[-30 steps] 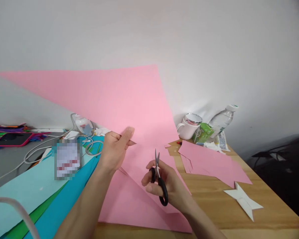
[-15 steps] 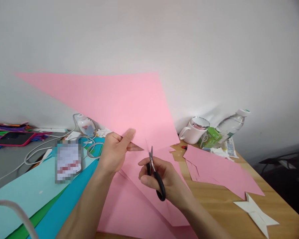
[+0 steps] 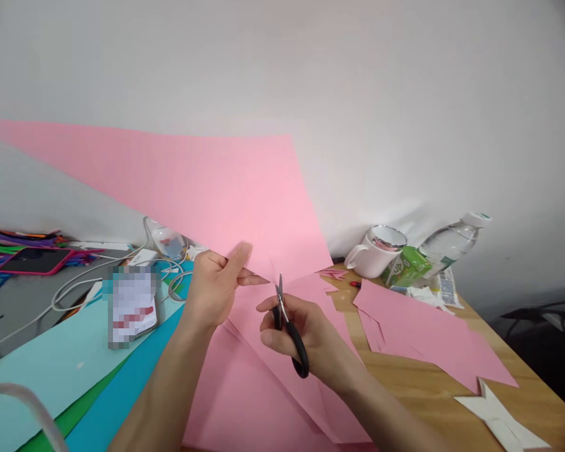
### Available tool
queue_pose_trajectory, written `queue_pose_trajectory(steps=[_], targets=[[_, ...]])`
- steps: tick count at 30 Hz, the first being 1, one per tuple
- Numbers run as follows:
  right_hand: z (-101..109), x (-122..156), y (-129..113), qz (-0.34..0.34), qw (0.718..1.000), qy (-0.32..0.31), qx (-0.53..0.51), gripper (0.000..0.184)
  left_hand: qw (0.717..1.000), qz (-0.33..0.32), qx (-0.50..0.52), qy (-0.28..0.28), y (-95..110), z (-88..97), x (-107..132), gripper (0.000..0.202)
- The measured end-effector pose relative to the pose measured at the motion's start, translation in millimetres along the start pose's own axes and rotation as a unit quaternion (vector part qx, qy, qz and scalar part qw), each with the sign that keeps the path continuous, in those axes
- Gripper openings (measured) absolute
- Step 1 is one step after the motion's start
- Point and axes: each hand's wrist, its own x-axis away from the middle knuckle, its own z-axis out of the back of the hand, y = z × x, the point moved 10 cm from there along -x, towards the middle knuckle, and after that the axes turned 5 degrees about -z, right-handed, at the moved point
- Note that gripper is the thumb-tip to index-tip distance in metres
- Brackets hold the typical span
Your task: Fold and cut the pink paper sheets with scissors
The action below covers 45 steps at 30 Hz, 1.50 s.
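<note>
A large sheet of pink paper [image 3: 226,188] is held up in front of the wall, its long corner reaching to the left edge of the view. My left hand [image 3: 216,285] pinches its lower edge, thumb on the near face. In my right hand [image 3: 306,333] is a pair of scissors [image 3: 297,351] with black handles, blades pointing up at the sheet's bottom edge. A short slit runs up into the paper just above the blade tips. Below both hands lie more pink sheets [image 3: 245,402] on the wooden table [image 3: 400,402].
To the right are pink paper pieces [image 3: 428,326], a white paper bow shape [image 3: 499,417], a white mug [image 3: 376,251], a green box [image 3: 407,267] and a clear bottle [image 3: 456,245]. On the left are a phone [image 3: 134,307], blue sheets [image 3: 42,376], cables and a pink-edged phone [image 3: 35,260].
The view has turned slightly, so the mug, bottle and bow shape sit farther right. The held sheet's long corner has shifted left. Both hands keep their grips.
</note>
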Motion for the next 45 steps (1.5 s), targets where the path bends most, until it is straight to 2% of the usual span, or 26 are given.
queue_pose_trajectory(steps=[10, 20, 30, 45], targets=[[8.2, 1.6, 3.1, -0.006, 1.000, 0.015, 0.008, 0.026, 1.000, 0.004, 0.008, 0.004, -8.1, -4.8, -2.0, 0.044], [12.4, 1.0, 6.5, -0.009, 1.000, 0.015, 0.017, 0.022, 0.999, -0.008, -0.033, 0.012, -5.8, -3.2, 1.4, 0.047], [11.5, -0.6, 5.0, -0.028, 1.000, 0.009, 0.011, 0.033, 0.999, 0.001, -0.045, 0.013, -2.6, -4.8, 5.1, 0.048], [12.7, 1.5, 6.2, -0.031, 0.999, 0.010, 0.014, 0.033, 0.996, -0.009, -0.083, 0.010, 1.8, -4.1, 5.5, 0.044]])
